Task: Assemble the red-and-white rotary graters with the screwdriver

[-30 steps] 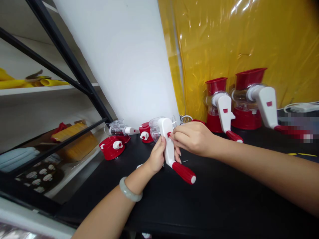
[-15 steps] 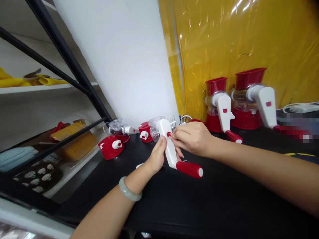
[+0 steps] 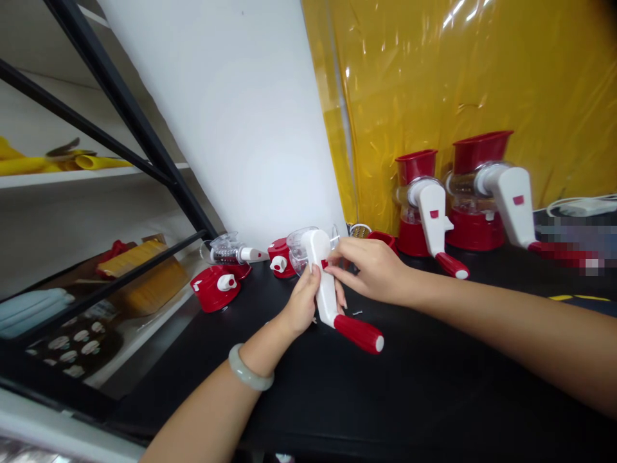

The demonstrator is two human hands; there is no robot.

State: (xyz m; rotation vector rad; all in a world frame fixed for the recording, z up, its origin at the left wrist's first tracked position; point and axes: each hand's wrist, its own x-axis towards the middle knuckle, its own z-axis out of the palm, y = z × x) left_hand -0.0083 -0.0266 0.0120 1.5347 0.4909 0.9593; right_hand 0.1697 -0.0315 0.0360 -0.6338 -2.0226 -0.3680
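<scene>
A white crank handle (image 3: pixel 326 297) with a red grip slants down to the right in front of me. My left hand (image 3: pixel 303 301) is wrapped round its white arm from the left, thumb on the near face and other fingertips showing behind. At the small red piece (image 3: pixel 324 263) set in the arm, my right hand (image 3: pixel 373 267) has its thumb and fingertips close together; whether they pinch or only press it I cannot tell. Behind the crank's top is a clear plastic housing (image 3: pixel 297 246). A red base (image 3: pixel 279 257) with a white knob stands just beyond on the black table.
Two upright red-and-white rotary graters (image 3: pixel 418 212) stand at the right by a yellow plastic curtain (image 3: pixel 463 77). Another red base (image 3: pixel 214 289) and a clear grater body (image 3: pixel 226 249) lie at the left. A black-framed shelf (image 3: pixel 159 177) borders the left side.
The crank's red grip has swung slightly down and left. My right fingers have shifted a little on the red piece, which now sits flatter in the arm.
</scene>
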